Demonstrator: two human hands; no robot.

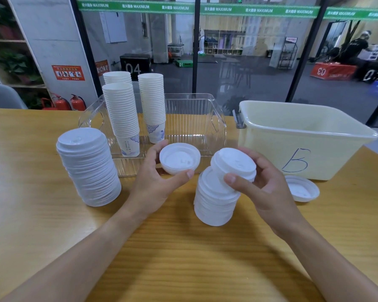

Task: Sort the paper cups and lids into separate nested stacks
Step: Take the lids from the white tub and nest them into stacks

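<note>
Above the short lid stack (214, 201), the right hand (268, 188) grips a tilted lid (234, 164) dome-up, while the left hand (155, 182), just leftward, holds another lid (179, 159) hollow-side up.

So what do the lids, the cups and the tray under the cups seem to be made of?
Lids: probably thin white plastic, matte, with moulded rims.
Cups: paper by the look, matte white with rolled lips and blue print.
Tray: clear hard plastic, glossy and ribbed; the table shows through it.
</note>
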